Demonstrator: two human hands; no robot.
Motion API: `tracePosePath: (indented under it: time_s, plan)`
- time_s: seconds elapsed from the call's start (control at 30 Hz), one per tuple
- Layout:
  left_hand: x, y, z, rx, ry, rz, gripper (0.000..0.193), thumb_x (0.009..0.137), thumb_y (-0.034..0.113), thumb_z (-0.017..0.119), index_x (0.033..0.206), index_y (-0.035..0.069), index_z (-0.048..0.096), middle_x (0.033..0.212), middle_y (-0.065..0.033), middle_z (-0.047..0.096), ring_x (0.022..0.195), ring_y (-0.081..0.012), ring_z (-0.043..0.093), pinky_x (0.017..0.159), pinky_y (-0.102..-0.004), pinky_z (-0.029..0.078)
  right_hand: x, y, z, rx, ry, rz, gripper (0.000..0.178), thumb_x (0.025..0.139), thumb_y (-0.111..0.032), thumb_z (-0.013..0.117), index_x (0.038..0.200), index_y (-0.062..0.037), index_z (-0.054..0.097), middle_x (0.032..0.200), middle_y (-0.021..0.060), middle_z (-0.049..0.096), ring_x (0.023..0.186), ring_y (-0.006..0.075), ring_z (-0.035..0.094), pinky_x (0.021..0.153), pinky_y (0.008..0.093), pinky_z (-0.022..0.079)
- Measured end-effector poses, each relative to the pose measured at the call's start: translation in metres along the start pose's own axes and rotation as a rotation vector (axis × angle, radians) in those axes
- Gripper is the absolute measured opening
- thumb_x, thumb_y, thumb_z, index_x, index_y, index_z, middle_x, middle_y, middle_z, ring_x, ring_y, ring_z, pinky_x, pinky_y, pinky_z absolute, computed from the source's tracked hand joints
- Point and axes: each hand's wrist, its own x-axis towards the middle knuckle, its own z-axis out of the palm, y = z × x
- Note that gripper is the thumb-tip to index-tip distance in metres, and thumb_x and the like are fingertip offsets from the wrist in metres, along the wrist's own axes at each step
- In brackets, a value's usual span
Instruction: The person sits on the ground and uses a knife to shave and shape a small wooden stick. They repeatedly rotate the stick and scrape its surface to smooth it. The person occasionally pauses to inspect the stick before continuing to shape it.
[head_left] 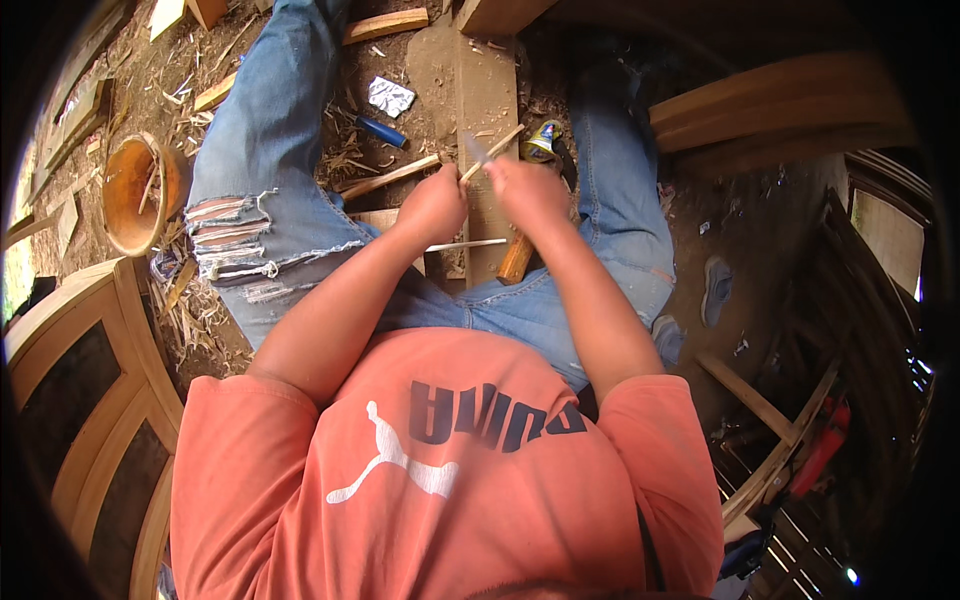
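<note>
My left hand (435, 208) is closed round a thin wooden stick (507, 139), which slants up to the right above a plank between my legs. My right hand (532, 195), slightly smeared by motion, is closed on a knife; its grey blade (476, 149) points up and left and crosses the stick. The knife's handle is hidden in my fingers. Below the hands lies a pale thin strip of wood (467, 244). A tool with an orange-brown wooden handle (515, 259) rests near my lap. Another wooden stick (392, 178) lies just left of my left hand.
The plank (487, 85) runs away from me. Around it lie a blue tool handle (381, 131), crumpled paper (390, 96), a yellow tin (543, 140) and wood shavings. An orange bucket (128, 200) and a wooden frame (95, 385) stand left; a thick beam (780, 105) is at right.
</note>
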Motion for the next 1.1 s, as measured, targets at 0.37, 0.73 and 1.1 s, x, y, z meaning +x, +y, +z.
tracePosePath:
  time_s: [0.37, 0.73, 1.1]
  plan:
    - [-0.002, 0.004, 0.000, 0.028, -0.004, -0.021, 0.030, 0.109, 0.029, 0.051, 0.114, 0.000, 0.060, 0.110, -0.0286, 0.072, 0.107, -0.0483, 0.068, 0.092, -0.0572, 0.052, 0.003, 0.009, -0.001, -0.027, -0.062, 0.023, 0.042, 0.111, -0.044, 0.045, 0.107, -0.0119, 0.071, 0.099, 0.0208, 0.076, 0.096, 0.0438, 0.073, 0.081, 0.0582, 0.055]
    - [-0.005, 0.003, 0.005, 0.043, 0.031, -0.032, 0.031, 0.110, 0.031, 0.053, 0.114, 0.002, 0.060, 0.107, -0.0295, 0.071, 0.105, -0.0504, 0.066, 0.089, -0.0585, 0.050, 0.018, 0.014, -0.007, 0.051, 0.006, 0.156, 0.039, 0.109, -0.044, 0.049, 0.104, -0.0133, 0.073, 0.099, 0.0180, 0.077, 0.094, 0.0423, 0.074, 0.080, 0.0572, 0.056]
    - [-0.010, 0.012, -0.002, 0.105, 0.012, -0.002, 0.027, 0.108, 0.027, 0.050, 0.115, 0.002, 0.060, 0.109, -0.0265, 0.073, 0.107, -0.0478, 0.069, 0.091, -0.0582, 0.053, 0.017, 0.034, 0.013, 0.099, 0.072, 0.319, 0.042, 0.110, -0.045, 0.047, 0.115, -0.0134, 0.074, 0.109, 0.0189, 0.077, 0.100, 0.0450, 0.072, 0.086, 0.0583, 0.056]
